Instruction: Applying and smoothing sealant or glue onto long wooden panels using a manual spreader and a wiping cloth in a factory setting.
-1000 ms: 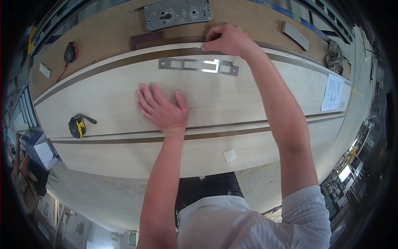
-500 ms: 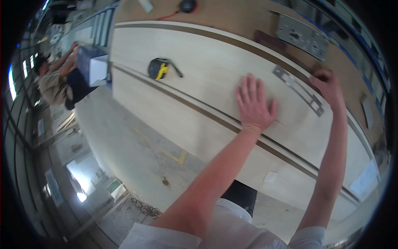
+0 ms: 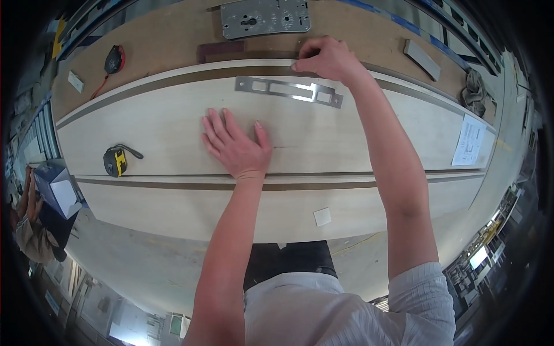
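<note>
Silvery flat steel plate [image 3: 295, 97], long, narrow and cut with rectangular windows, lies on the pale wooden panel [image 3: 323, 135] between the person's two hands, closer to the right one. Its long axis runs mostly left to right, roughly along the panel's length, with the right end tipped a little toward the person's body. From the right hand [image 3: 332, 60], the plate lies on the near side, just beside the thumb, and reaches away to the left; its right end stops just short of the right wrist and forearm. From the left hand [image 3: 239, 151], it lies farther from the body, past the fingertips and toward the right.

The left hand rests flat on the panel, palm down, fingers spread, grasping nothing. The right hand is at the panel's far edge, thumb and index finger curled toward each other; whether something small is pinched there cannot be told from this angle. Neither hand appears to touch the plate. Beyond the far edge, a grey, box-shaped metal lock case [image 3: 265, 22] sits on the brown board [image 3: 161, 55], ahead of the right hand and to its left.
</note>
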Demonstrator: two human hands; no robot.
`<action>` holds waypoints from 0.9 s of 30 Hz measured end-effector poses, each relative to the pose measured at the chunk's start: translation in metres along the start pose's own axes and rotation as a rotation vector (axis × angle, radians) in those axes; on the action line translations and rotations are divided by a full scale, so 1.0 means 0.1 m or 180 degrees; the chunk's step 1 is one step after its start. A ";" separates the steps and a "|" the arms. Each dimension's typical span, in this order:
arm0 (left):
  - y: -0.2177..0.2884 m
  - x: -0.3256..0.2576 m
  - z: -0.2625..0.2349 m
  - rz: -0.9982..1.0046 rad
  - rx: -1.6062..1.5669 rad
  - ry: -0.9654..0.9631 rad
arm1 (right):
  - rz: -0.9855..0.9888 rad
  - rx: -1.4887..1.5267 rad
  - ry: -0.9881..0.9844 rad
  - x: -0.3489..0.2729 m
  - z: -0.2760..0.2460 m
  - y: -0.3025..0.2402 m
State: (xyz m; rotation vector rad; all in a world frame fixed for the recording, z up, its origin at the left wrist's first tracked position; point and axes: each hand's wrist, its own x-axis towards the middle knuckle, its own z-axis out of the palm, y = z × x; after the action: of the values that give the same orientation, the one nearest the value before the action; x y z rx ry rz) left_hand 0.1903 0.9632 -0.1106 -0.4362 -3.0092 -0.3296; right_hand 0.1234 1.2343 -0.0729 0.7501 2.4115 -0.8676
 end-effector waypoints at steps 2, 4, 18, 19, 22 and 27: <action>0.00 -0.01 0.00 -0.0002 0.0001 -0.0003 | -0.0014 -0.0104 0.0037 0.00 -0.01 0.02; 0.01 -0.01 0.00 -0.0005 0.0002 -0.0009 | -0.0005 0.0078 -0.0083 0.01 -0.01 0.06; -0.01 0.00 0.00 -0.0007 0.0028 -0.0020 | -0.0064 0.0043 -0.0195 0.00 -0.05 -0.06; -0.01 0.00 0.00 -0.0004 0.0017 -0.0018 | -0.0069 -0.0057 -0.0119 0.00 -0.05 -0.08; 0.03 0.00 0.02 -0.0001 -0.0013 -0.0017 | -0.0211 0.0167 -0.0101 0.03 -0.04 0.05; -0.04 0.02 -0.01 -0.0014 0.0062 -0.0004 | -0.0208 0.0189 -0.0070 0.07 0.02 -0.02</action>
State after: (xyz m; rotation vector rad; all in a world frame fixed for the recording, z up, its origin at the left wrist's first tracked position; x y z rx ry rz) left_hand 0.1869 0.9595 -0.1100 -0.4286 -3.0123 -0.3000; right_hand 0.1176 1.2335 -0.0774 0.6832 2.4123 -0.9718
